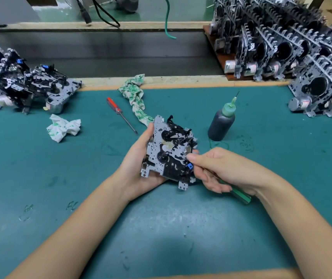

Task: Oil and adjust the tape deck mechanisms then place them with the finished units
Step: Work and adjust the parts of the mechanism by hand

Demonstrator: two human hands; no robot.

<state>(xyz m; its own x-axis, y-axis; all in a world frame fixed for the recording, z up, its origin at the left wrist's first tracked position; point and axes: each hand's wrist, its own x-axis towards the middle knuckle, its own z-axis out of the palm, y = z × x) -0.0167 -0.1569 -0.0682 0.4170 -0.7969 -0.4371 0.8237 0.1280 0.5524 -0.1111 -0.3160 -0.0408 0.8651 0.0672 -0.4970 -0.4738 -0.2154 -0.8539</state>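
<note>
Tape deck mechanism (169,152), which I am cradling face-up in my left hand (139,168) with fingers curled round its edges to steady it, while my right hand (219,170), clamping a green screwdriver (239,195), is adjusting beside the thumb.

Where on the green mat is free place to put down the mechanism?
Bare mat lies left of the left hand, below the crumpled tissue. More lies right of the oil bottle, before the stacked mechanisms. Crowded: between red screwdriver, rag and bottle.
</note>
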